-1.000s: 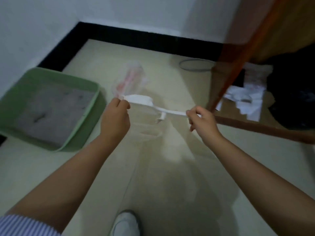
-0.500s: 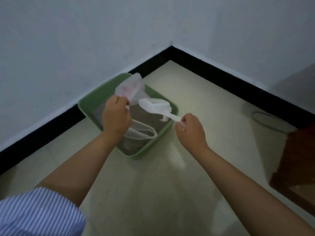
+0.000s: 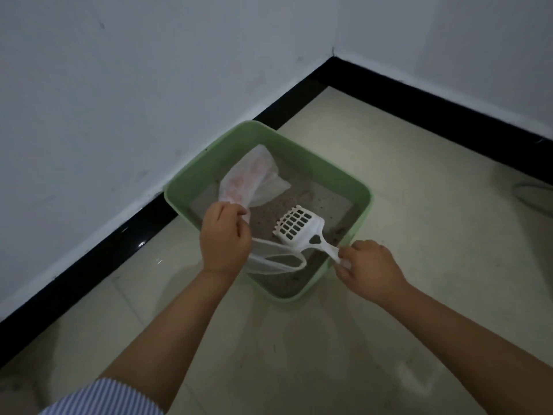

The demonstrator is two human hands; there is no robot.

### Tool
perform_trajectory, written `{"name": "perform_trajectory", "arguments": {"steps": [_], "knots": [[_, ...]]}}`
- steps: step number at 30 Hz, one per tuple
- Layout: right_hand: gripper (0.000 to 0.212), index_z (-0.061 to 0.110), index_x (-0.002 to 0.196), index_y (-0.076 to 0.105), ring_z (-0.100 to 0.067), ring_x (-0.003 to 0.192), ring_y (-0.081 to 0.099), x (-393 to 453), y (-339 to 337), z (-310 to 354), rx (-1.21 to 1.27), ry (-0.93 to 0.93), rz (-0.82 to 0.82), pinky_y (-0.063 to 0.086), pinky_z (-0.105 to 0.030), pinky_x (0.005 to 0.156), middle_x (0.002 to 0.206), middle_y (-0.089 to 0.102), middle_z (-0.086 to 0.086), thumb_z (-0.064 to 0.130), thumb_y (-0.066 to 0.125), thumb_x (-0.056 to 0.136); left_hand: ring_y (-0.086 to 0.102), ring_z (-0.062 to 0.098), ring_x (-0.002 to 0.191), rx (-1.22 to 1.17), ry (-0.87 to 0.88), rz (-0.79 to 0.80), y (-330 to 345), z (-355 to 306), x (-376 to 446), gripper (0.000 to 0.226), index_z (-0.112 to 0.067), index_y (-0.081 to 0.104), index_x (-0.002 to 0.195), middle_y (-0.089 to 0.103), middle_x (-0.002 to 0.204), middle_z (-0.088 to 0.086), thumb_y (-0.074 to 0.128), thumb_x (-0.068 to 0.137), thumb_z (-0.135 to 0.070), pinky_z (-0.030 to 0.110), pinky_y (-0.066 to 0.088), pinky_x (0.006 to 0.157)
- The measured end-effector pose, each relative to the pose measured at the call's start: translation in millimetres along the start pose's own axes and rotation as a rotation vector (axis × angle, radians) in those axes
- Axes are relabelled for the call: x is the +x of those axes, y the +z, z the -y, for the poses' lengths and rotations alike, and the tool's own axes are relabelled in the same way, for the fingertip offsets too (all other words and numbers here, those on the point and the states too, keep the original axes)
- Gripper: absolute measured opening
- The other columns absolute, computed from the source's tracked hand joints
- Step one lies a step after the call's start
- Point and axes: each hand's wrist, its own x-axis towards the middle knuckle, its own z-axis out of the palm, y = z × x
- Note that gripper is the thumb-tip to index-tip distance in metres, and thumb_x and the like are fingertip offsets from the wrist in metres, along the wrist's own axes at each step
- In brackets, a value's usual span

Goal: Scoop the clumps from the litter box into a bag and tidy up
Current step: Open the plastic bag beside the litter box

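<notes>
The left hand (image 3: 225, 236) is gripping a white plastic bag (image 3: 254, 181) over the green litter box (image 3: 209, 175), which is sitting on the floor against the wall. The right hand (image 3: 369, 269) is pinching the handle of a white slotted scoop (image 3: 297, 224) above the box's near corner.

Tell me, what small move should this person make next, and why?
Probably lower the white scoop into the grey litter: the right hand holds its handle with the head above the green litter box, and the left hand already grips the bag.
</notes>
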Motion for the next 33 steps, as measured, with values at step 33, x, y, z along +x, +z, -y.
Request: {"name": "perform_trajectory", "arguments": {"steps": [33], "knots": [[0.018,-0.004,0.089,0.067,-0.009,0.061,0.049,111.2,-55.5,107.0,1.101,-0.308,0.09,0.042,-0.016,0.063,0.065,0.056,0.004,-0.005,0.049,0.087,0.067,0.013,0.068,-1.046,-1.056,-0.087,-87.9,-41.9,10.4,0.017,-0.014,0.052,0.103,0.07,0.074,0.003,0.05,0.087,-0.009,0.023,0.052,0.057]]}}
